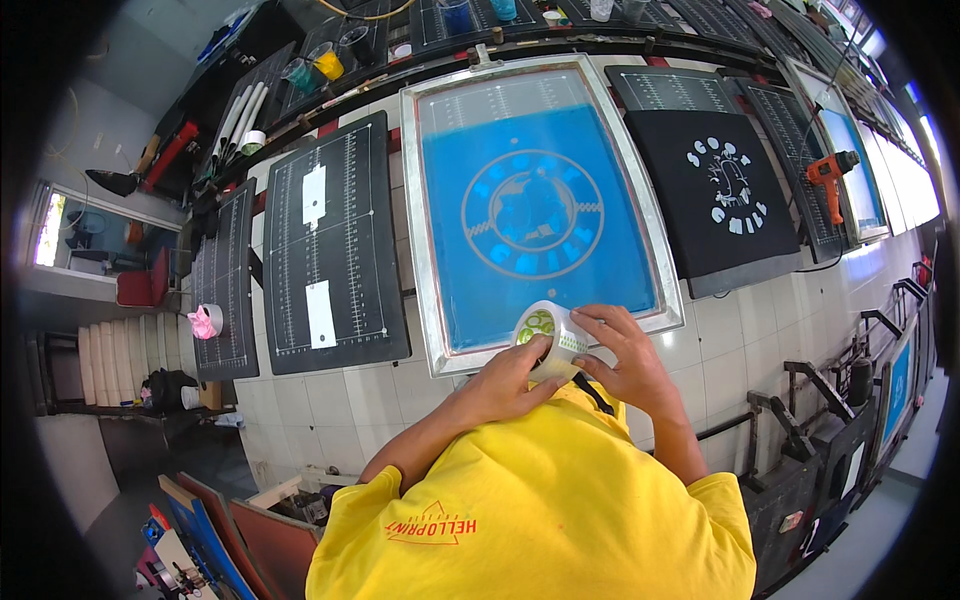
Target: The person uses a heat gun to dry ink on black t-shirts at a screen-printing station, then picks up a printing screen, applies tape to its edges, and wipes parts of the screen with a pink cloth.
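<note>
Both hands hold the roll of clear tape (548, 338) just at the near edge of the blue screen frame (437, 330). The left hand (510, 380) closes under the roll; the right hand (625, 355) grips its side, fingers perhaps picking at the tape end.

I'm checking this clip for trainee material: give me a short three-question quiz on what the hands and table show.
1. True or false: both hands hold the tape roll.
2. What lies directly beyond the roll? A) an orange drill B) a blue framed screen C) a pink cloth
3. What colour is the garment carrying the white print, right of the screen?

Key:
1. True: left hand and right hand both grip it.
2. B, the blue framed screen.
3. Black: the black garment.
</note>
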Demonstrator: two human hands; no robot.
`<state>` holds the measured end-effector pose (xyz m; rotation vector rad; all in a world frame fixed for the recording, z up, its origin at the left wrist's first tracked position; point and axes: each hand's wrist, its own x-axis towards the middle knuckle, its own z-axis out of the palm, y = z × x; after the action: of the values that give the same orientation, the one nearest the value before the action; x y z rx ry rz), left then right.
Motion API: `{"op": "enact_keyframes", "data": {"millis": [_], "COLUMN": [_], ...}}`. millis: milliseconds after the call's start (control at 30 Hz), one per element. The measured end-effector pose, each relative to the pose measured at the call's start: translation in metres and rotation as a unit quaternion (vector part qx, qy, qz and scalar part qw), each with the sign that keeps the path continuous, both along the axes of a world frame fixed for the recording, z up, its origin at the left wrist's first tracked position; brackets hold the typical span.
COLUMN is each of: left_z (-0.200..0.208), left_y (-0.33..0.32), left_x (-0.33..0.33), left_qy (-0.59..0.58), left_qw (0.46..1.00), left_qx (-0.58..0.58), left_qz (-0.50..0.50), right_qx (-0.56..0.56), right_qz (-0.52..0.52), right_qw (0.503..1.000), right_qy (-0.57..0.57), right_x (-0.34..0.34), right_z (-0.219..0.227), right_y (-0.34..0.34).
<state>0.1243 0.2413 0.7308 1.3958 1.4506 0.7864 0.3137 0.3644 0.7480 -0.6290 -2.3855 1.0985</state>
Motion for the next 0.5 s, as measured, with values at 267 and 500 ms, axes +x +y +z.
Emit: {"op": "enact_keyframes", "data": {"millis": [267, 500], "left_z": [-0.001, -0.083], "left_y": [-0.042, -0.091], "left_x": [-0.033, -0.165], "left_qy": [-0.026, 0.430], "left_qw": [0.971, 0.827], "left_qx": [0.006, 0.104], "left_qz": [0.239, 0.346], "right_qx": [-0.041, -0.033], "right_qz": [-0.031, 0.072], "right_qw": [0.999, 0.992], "right_qy": [0.003, -0.101], "right_x": [-0.037, -0.132], "right_z": [-0.037, -0.093], "right_y": [-0.005, -0.004]}}
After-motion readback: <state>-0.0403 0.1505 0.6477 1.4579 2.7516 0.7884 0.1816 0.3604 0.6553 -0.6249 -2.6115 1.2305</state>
